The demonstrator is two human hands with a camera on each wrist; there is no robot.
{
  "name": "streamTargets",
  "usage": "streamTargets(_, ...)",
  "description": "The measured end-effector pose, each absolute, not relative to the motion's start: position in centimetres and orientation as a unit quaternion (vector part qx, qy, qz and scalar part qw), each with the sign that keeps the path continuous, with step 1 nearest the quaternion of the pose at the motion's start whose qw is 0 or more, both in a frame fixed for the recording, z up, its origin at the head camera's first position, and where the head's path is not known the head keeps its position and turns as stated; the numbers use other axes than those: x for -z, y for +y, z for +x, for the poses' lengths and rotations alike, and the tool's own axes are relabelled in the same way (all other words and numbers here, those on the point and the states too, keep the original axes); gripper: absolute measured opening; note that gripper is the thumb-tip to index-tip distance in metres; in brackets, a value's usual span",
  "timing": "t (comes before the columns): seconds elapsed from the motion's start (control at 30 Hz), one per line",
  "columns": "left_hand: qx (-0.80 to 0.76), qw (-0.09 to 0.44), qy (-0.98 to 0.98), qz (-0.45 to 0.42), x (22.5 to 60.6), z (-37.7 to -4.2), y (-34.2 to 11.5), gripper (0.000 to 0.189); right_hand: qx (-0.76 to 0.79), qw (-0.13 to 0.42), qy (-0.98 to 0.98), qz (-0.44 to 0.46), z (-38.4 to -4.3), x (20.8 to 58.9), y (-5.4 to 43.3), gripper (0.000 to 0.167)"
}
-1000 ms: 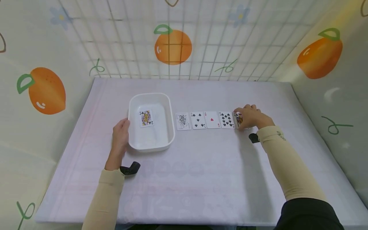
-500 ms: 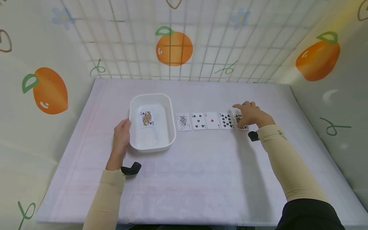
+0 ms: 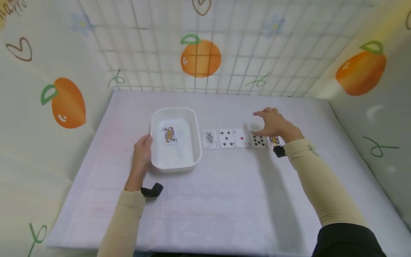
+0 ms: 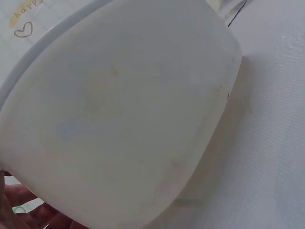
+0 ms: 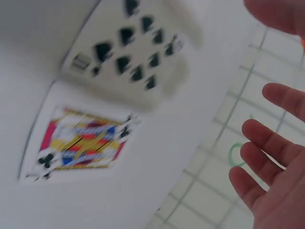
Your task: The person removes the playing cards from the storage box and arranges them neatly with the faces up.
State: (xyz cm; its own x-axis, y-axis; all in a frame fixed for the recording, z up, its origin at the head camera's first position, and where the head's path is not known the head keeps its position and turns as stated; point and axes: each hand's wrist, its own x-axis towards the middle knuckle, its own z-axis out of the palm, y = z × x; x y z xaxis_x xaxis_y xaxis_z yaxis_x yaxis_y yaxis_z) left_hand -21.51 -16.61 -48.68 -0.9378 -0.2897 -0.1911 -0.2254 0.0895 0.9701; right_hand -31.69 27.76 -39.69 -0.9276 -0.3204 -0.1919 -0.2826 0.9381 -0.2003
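My left hand (image 3: pixel 142 151) grips the left side of a white plastic tub (image 3: pixel 157 157); its fingertips (image 4: pixel 21 195) show by the tub's wall in the left wrist view. Inside the tub lies a queen of clubs (image 3: pixel 169 135). To the right, a row of face-up playing cards runs from a joker (image 3: pixel 210 139) through a spade card (image 3: pixel 227 138) and an ace of hearts (image 3: pixel 242 137) to a ten of spades (image 5: pixel 128 52) and a jack of clubs (image 5: pixel 81 143). Above the ten of spades, my right hand (image 3: pixel 276 125) hovers with thumb and fingers spread, holding nothing.
A pale cloth (image 3: pixel 205 207) covers the table. Behind it rises a white grid panel (image 3: pixel 237 46), with fruit-printed sheets at the back and on both sides. Black wrist cameras (image 3: pixel 152 190) sit below each hand.
My right hand has lifted off the jack of clubs and moved left over the ten of spades, uncovering the jack. The left hand stays at the tub; the head view has shifted slightly.
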Motion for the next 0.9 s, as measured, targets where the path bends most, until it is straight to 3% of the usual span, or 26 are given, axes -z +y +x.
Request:
streamTargets(0.23, 0.659, 0.037, -0.734, 0.16, 48.5, -21.5, -16.8, 0.048, 0.08, 0.085, 0.974, -0.195, -32.2, 38.8, 25.3, 0.083)
streamTargets(0.9, 0.657, 0.032, -0.737, 0.156, 49.0, -21.8, -16.7, 0.046, 0.052, 0.085, 0.962, -0.256, -33.2, 37.3, 18.4, 0.086)
